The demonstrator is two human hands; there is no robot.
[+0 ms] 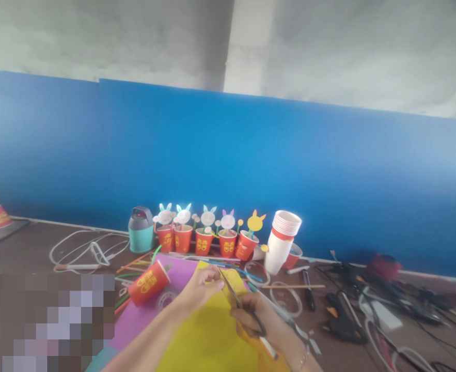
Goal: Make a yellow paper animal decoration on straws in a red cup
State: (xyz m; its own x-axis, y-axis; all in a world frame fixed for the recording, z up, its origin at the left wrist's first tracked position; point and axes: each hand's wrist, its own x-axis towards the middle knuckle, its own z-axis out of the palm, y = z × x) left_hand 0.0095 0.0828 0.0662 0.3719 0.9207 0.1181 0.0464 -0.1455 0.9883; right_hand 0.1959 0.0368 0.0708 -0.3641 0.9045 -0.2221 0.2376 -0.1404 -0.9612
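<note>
My right hand (pixel 258 315) is closed around the dark handles of a pair of scissors (pixel 231 292), whose blades point up and to the left. The blade tips lie beside the fingers of my left hand (pixel 204 284), which pinches the edge of yellow paper (pixel 231 279). A round shape shows on that paper just right of the blades. Below both hands spreads a large yellow sheet (pixel 200 336), on top of a purple sheet (pixel 135 323). Under my right hand pokes out a white stick-like thing (pixel 268 347); its kind is unclear.
Several red paper cups (pixel 203 243) with paper rabbit faces stand along the blue partition (pixel 212 150). Another red cup (pixel 149 283) lies tipped at left. Nearby are a teal container (pixel 141 237), stacked white cups (pixel 280 248), a black marker (pixel 309 292), a glue gun (pixel 344 320) and tangled cables.
</note>
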